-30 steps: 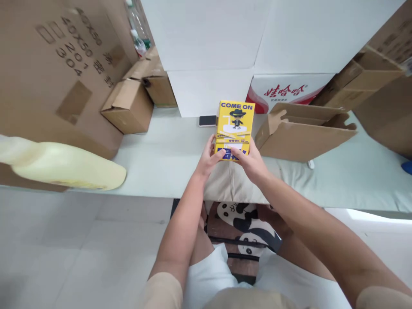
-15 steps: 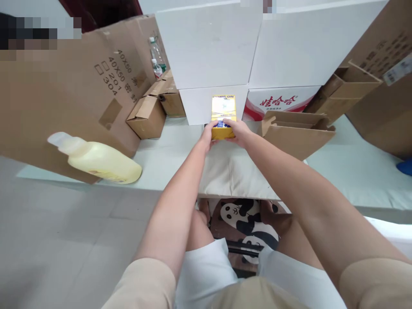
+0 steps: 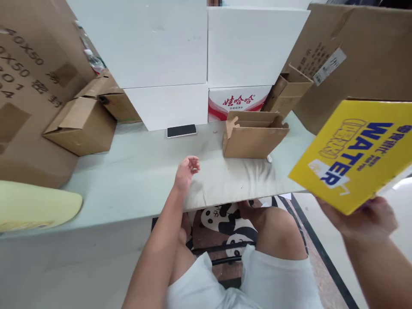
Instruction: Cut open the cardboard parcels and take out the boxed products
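While the left hand (image 3: pixel 187 172) half-curls, the yellow box (image 3: pixel 357 150) tilts over the right grip (image 3: pixel 365 216) holding it.

The right edge crops the yellow box (image 3: pixel 363 150), which hides part of the blurred right hand (image 3: pixel 370 218). The left edge cuts through the pale yellow bottle (image 3: pixel 35 204), its lettering blurred, and the large carton's (image 3: pixel 22 77) printing. White boxes (image 3: pixel 167 47) partly cover the clear bottles (image 3: pixel 92 60), and the pale object (image 3: pixel 269 159) by the open brown box (image 3: pixel 254 141) is too small to identify.
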{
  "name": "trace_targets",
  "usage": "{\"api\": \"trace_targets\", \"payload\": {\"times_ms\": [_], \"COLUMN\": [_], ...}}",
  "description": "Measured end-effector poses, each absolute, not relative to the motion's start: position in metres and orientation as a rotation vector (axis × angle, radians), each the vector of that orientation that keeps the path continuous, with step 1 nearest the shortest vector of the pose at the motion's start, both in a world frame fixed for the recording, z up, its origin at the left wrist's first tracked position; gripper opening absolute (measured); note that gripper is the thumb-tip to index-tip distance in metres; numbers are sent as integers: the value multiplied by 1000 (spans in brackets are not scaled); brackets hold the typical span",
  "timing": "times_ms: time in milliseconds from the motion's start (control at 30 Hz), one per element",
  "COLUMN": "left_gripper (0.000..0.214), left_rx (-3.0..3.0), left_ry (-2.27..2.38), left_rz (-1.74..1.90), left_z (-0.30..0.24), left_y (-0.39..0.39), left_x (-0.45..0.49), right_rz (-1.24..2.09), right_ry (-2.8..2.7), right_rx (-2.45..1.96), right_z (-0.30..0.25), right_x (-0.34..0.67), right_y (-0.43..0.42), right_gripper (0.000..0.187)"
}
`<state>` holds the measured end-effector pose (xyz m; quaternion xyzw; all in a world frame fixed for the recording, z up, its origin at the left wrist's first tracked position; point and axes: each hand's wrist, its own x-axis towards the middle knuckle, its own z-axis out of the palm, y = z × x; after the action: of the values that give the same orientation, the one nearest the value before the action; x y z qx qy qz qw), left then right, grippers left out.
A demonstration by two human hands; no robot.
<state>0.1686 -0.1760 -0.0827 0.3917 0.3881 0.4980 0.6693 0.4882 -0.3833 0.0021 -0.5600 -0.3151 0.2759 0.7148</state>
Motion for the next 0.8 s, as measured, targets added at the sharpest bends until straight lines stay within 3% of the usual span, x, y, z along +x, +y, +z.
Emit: {"api": "trace_targets", "payload": {"times_ms": [200,433,667,800], "left_gripper": [36,39,42,41], "left_rx": [878,855,818,792], "left_ry": [848,870,895,868], "left_rz": [1067,1047,1036,1034], "left_z": [-98,-99,-98,-100], "left_y": [-165,-152,-142,-138], "left_x": [192,203,207,215], "right_rz": [731,903,640,686], "right_ry": [-481,-309,-320,-392], "right_rx": [-1450,-1724,-2051,-2114], "right_z": [-11,-52,-52,-55], "right_x": [574,638,661,662], "right_y": [-317,-200,-144,-135], "right_gripper": [31,24,40,42]}}
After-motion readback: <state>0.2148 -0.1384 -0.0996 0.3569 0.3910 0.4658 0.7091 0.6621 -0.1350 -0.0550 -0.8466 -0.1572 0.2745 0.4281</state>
